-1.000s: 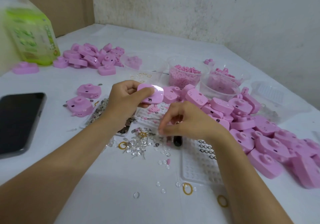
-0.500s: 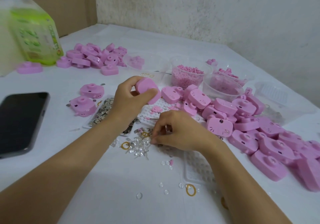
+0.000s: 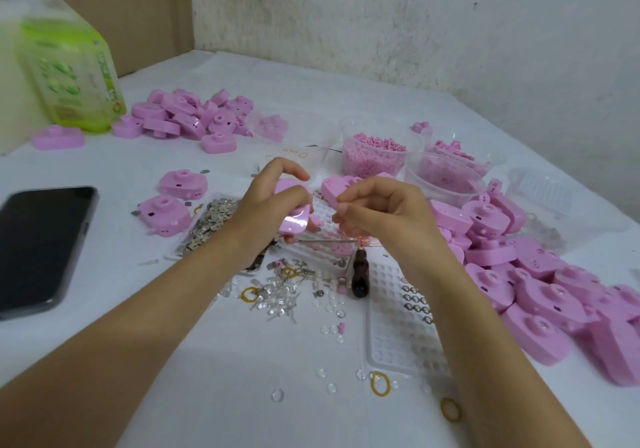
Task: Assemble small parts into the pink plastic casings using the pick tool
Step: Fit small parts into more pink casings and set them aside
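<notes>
My left hand (image 3: pixel 270 202) grips a pink plastic casing (image 3: pixel 294 221) by its edges, tilted, above a white dimpled tray (image 3: pixel 322 219). My right hand (image 3: pixel 384 215) hovers just right of the casing with curled fingers, thumb and forefinger tips pressed together as if pinching a small part too tiny to make out. A thin metal pick tool (image 3: pixel 329 240) lies across the tray below both hands, its orange handle end running under my right hand. A dark-handled tool (image 3: pixel 360 276) lies on the table. Small clear parts (image 3: pixel 277 295) are scattered beneath my wrists.
A heap of pink casings (image 3: pixel 519 267) fills the right side, another pile (image 3: pixel 194 118) sits at the back left. Tubs of pink bits (image 3: pixel 374 157) stand behind. A black phone (image 3: pixel 38 243) and a green bottle (image 3: pixel 72 73) are at the left. A clear tray (image 3: pixel 401 323) lies under my right forearm.
My right hand has lifted from the scattered clear parts up to beside the casing. My left hand has turned the casing and lowered it slightly.
</notes>
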